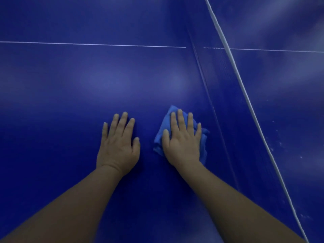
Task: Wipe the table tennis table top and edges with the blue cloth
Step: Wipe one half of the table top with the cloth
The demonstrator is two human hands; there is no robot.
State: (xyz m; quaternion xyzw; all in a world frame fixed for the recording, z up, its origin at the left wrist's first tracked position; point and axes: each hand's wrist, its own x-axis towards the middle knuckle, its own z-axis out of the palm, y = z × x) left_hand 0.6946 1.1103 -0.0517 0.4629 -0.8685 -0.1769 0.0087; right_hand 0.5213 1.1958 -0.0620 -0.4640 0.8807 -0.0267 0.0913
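The dark blue table tennis table top [70, 95] fills the view. My right hand [182, 141] lies flat, fingers straight and spread, pressing a crumpled blue cloth [164, 127] onto the top. The cloth sticks out past the fingers at the far side and at both sides of the hand. My left hand [119, 144] rests flat on the bare table top just left of the cloth, fingers straight, holding nothing.
The net [228, 95] runs from top centre to bottom right just right of the cloth, its white top band [245, 95] above it. A thin white centre line [87, 44] crosses the far top. White specks [273, 146] dot the table half beyond the net.
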